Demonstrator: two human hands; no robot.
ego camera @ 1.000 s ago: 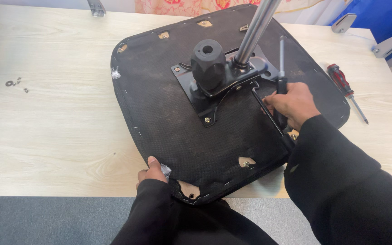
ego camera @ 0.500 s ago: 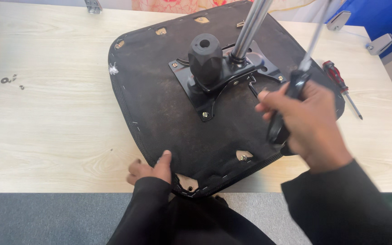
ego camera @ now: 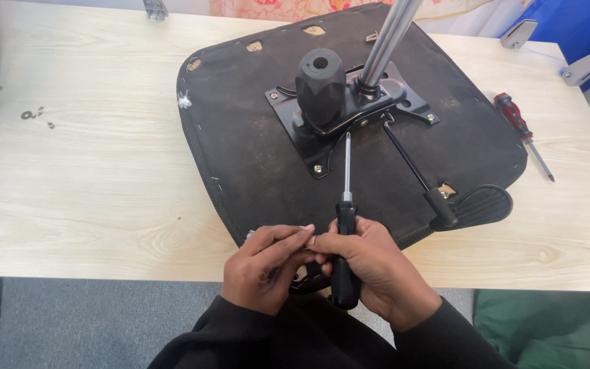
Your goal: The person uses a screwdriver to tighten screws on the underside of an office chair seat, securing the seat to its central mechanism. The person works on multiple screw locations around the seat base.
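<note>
Screwdriver [ego camera: 345,232] with a black handle sits upright-ish in the right hand [ego camera: 370,270], its thin metal shaft pointing away from the person toward the black metal plate [ego camera: 349,116] bolted on the underside of the chair seat [ego camera: 268,150]. The right fingers are wrapped closed around the lower part of the handle. The left hand [ego camera: 264,266] meets it just beside the handle, fingers [ego camera: 288,239] pressed together as if pinching something small; what lies between them I cannot tell.

It looks like a stiff, light tool, easy to steer with one hand. The ribbed handle is the place to hold it, and the bare shaft would likely be slick and thin to grip.

The seat lies upside down on the pale wooden worktop [ego camera: 90,184], its near edge touching the hands. It appears broad and fairly heavy, with a fabric skin over a rigid base, so its rim or the plate would give the firmest hold. A shiny steel tube [ego camera: 385,41] rises from the plate beside a black knob [ego camera: 320,78], and a black lever [ego camera: 418,171] runs toward the right edge.

A second screwdriver with a red handle [ego camera: 513,116] lies well apart on the right. Small loose metal bits [ego camera: 32,114] rest far left.
</note>
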